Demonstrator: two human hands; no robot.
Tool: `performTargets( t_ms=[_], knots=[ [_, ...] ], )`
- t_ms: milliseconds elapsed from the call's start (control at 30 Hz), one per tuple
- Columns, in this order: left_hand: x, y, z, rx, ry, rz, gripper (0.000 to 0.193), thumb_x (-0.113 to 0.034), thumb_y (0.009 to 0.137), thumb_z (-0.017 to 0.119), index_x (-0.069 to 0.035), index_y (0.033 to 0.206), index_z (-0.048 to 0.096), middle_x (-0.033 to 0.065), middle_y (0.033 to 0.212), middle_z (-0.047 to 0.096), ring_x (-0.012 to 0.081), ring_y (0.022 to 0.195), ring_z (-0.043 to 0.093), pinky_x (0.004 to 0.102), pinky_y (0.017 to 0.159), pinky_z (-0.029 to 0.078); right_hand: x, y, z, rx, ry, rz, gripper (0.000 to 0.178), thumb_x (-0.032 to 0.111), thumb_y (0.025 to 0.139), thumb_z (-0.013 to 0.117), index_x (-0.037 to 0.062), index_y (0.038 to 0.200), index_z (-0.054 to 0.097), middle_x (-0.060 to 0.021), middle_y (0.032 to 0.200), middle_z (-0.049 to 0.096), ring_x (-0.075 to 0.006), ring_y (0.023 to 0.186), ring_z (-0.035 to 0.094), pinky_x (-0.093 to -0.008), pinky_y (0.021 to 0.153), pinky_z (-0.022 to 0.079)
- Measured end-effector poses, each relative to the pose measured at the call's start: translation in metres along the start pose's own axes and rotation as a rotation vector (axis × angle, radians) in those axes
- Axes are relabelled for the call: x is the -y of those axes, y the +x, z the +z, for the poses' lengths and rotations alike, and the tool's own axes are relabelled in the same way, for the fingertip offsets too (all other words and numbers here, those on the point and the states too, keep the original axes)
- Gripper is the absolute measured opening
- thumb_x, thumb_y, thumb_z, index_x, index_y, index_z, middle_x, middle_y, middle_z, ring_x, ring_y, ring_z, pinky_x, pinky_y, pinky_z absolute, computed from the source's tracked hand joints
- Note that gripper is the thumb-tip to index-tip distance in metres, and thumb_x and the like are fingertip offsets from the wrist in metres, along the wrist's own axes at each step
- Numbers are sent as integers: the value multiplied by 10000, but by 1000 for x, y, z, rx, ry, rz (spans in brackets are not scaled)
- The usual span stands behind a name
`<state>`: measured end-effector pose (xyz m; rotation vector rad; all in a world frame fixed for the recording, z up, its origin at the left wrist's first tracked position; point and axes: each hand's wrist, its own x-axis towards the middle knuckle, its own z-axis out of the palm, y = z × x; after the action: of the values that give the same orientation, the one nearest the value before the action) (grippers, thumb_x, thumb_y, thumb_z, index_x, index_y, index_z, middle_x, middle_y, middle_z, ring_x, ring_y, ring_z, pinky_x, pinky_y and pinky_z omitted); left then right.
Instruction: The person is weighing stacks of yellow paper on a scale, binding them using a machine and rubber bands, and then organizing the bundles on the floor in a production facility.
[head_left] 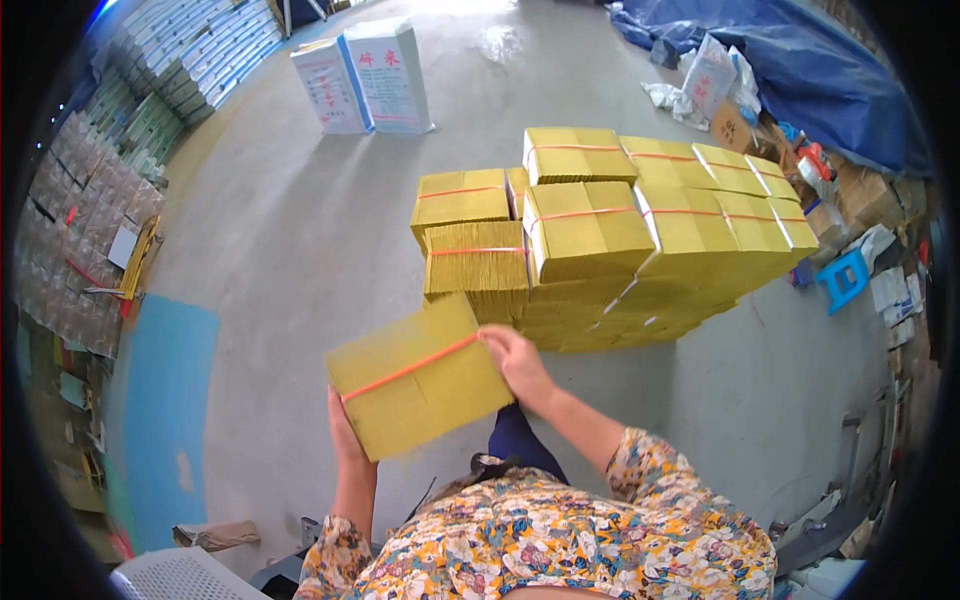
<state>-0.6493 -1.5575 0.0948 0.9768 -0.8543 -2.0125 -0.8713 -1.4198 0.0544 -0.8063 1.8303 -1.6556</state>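
Note:
Between my two hands I hold a flat-topped bundle of yellow paper or card, tilted, with an orange band around its middle. My left hand presses against its left edge, with most of its fingers hidden. On the opposite side my right hand is closed on the edge beside the band. Just beyond stands a large stack of similar yellow bundles, several layers high, bound with orange bands. At its left end, one bundle has its ridged edges facing up.
Two white packs stand upright on the grey floor farther off. A blue tarp, cartons and a small blue stool line the right. Stacked goods fill the left side. A white perforated chair is at lower left.

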Motion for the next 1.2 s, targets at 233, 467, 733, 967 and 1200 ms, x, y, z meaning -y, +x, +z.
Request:
performTargets(
  t_ms=[233, 467, 733, 967, 1200],
  knots=[
    [-15, 146, 105, 63, 82, 69, 493, -447, 1041, 330, -77, 1305, 522, 54, 1262, 578, 185, 1134, 566, 319, 911, 495, 23, 177, -42, 19, -6, 62, 332, 158, 977, 458, 0, 1238, 590, -183, 1073, 653, -249, 1008, 623, -336, 881, 476],
    [-4, 276, 178, 174, 97, -15, 495, -437, 1039, 308, -64, 1284, 523, 61, 1243, 580, 187, 1130, 565, 336, 911, 493, 49, 302, -94, 75, 187, 276, 352, 135, 998, 419, -25, 1298, 510, -89, 1109, 648, -149, 993, 607, -287, 857, 491],
    [8, 389, 225, 348, 121, -239, 531, -460, 1035, 293, -52, 1297, 509, 87, 1252, 578, 200, 1129, 575, 350, 930, 489, 30, 364, -114, -9, -7, 320, 371, 110, 965, 409, -53, 1274, 536, -107, 1159, 624, -173, 1054, 583, -284, 919, 467],
    [32, 427, 252, 378, 108, -418, 596, -523, 1022, 300, -44, 1313, 504, 99, 1268, 575, 221, 1130, 578, 356, 940, 493, 1, 384, -128, -184, -209, 349, 407, 44, 896, 382, -70, 1253, 542, -229, 1151, 649, -309, 1045, 619, -374, 922, 472],
    [45, 442, 248, 378, 100, -474, 615, -540, 1015, 312, -32, 1289, 525, 109, 1237, 593, 217, 1096, 593, 347, 923, 500, 22, 385, -112, -278, -592, 412, 316, 45, 904, 392, -54, 1149, 567, -300, 1049, 626, -449, 991, 599, -460, 846, 489]
  ],
)
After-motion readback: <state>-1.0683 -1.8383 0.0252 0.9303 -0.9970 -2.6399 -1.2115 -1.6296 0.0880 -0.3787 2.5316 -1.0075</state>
